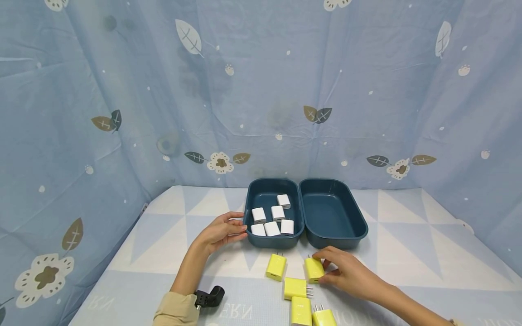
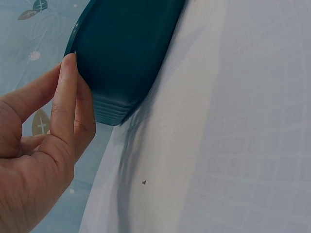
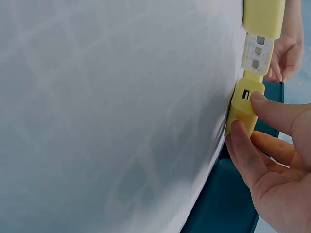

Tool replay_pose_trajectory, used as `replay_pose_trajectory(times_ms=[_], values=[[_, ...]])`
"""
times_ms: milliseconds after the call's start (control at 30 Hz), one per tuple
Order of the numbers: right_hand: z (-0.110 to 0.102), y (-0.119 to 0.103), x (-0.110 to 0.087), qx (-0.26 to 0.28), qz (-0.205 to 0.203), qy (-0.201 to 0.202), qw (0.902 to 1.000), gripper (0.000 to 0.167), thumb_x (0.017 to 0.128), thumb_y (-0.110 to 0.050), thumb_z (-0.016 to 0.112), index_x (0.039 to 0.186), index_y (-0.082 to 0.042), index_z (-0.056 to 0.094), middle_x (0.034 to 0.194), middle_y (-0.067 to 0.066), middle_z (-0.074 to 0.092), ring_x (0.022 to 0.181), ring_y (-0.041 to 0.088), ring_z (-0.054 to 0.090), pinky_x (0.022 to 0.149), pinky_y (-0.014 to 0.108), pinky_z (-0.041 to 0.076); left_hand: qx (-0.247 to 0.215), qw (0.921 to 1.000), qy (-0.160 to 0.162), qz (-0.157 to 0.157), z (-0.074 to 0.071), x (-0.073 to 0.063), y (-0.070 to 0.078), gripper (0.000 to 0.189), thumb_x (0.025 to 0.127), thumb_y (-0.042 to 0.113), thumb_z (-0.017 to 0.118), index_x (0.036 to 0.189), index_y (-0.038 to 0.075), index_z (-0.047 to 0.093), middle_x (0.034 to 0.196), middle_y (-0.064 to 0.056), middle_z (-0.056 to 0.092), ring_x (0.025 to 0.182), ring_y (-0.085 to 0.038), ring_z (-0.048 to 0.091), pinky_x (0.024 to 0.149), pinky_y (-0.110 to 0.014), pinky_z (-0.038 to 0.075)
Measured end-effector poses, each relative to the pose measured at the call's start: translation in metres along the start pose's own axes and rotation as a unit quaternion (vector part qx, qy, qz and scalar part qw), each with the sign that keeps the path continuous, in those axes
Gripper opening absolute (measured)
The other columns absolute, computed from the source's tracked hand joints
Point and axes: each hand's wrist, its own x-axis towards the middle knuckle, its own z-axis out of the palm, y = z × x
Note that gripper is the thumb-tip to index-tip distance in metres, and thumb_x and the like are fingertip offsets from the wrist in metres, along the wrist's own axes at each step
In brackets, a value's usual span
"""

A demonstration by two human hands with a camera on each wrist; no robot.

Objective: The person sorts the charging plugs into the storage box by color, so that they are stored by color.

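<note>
My left hand [image 1: 225, 232] is at the left side of a dark teal bin [image 1: 273, 242], thumb and fingertips pinching its rim. In the left wrist view, the fingers [image 2: 68, 92] meet the bin's edge [image 2: 126, 53]. Several white charger plugs [image 1: 278, 213] lie inside that bin. My right hand [image 1: 346, 271] pinches a yellow charger plug [image 1: 314, 270] between thumb and fingers, just in front of the right-hand bin. The right wrist view shows the port end of this yellow charger [image 3: 244, 99] facing the camera. Other yellow chargers [image 1: 295, 288] lie just left of it and nearer me.
A second dark teal bin [image 1: 332, 217] stands against the first, with nothing inside. A patterned cloth [image 1: 171, 244] covers the table, and a blue curtain [image 1: 261, 90] hangs behind. A black wrist mount [image 1: 210, 297] projects from the left sleeve.
</note>
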Motion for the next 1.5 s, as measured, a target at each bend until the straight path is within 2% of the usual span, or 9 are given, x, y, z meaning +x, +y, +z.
replay_pose_trajectory(times_ms=[267,633,833,1033,1500], values=[[-0.008,0.001,-0.012,0.025,-0.037,0.018,0.9988,0.045,0.086,-0.028,0.078,0.124,-0.01,0.063,0.115,0.002,0.059,0.092,0.01,0.058,0.072,0.024,0.06,0.001,1.0,0.001,-0.001,0.0,-0.001,0.001,0.056,0.094,-0.011,0.056,0.143,-0.01,0.029,0.099,-0.011,0.055,0.085,-0.018,0.066,0.084,-0.031,0.06],[-0.036,-0.006,-0.024,0.044,-0.019,0.013,0.9988,0.047,0.088,-0.03,0.076,0.129,-0.014,0.06,0.124,0.003,0.058,0.098,0.011,0.058,0.077,0.026,0.06,0.004,0.9999,0.008,-0.005,0.001,-0.001,0.002,0.055,0.094,-0.011,0.056,0.143,-0.009,0.031,0.099,-0.011,0.055,0.085,-0.018,0.066,0.084,-0.031,0.06],[-0.056,-0.011,-0.026,0.022,-0.041,0.039,0.9981,0.048,0.087,-0.027,0.077,0.13,-0.012,0.061,0.124,0.004,0.059,0.099,0.011,0.06,0.075,0.026,0.061,0.003,1.0,0.006,-0.004,0.001,-0.001,0.002,0.055,0.095,-0.011,0.055,0.143,-0.009,0.03,0.099,-0.011,0.055,0.086,-0.018,0.066,0.085,-0.032,0.059],[-0.071,-0.007,-0.023,0.003,-0.048,0.055,0.9974,0.048,0.086,-0.022,0.078,0.129,-0.011,0.061,0.122,0.005,0.061,0.097,0.01,0.061,0.075,0.026,0.061,0.003,1.0,0.007,-0.005,0.001,-0.001,0.001,0.055,0.095,-0.01,0.056,0.143,-0.009,0.03,0.099,-0.011,0.055,0.086,-0.018,0.066,0.085,-0.032,0.059],[-0.09,0.012,0.004,-0.052,0.011,0.075,0.9958,0.048,0.083,-0.019,0.081,0.127,-0.01,0.064,0.117,0.003,0.062,0.093,0.019,0.061,0.072,0.028,0.059,0.008,0.9999,0.007,-0.004,0.0,0.0,0.001,0.055,0.095,-0.01,0.055,0.144,-0.009,0.03,0.099,-0.011,0.055,0.086,-0.018,0.066,0.085,-0.032,0.059]])
